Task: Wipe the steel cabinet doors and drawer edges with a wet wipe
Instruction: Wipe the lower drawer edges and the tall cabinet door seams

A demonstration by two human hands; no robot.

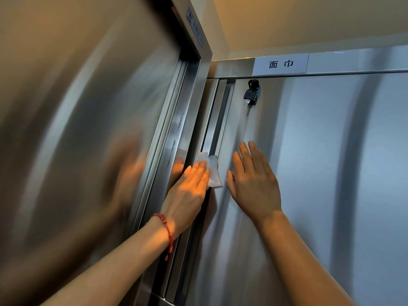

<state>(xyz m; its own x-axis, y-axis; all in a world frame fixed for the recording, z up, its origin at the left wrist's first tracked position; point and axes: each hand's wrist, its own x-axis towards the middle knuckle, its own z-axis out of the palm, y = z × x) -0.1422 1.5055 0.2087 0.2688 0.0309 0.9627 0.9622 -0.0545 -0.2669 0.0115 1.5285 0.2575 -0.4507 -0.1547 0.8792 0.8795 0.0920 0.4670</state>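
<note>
pressing wet wipe (212, 171) under flat left hand (189, 188) on cabinet door (309, 173) edge, right hand (254, 184) spread flat beside it

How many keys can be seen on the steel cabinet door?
2. One black-headed key sits in the lock; a second key hangs below it from the ring. More could be hidden behind them.
</note>
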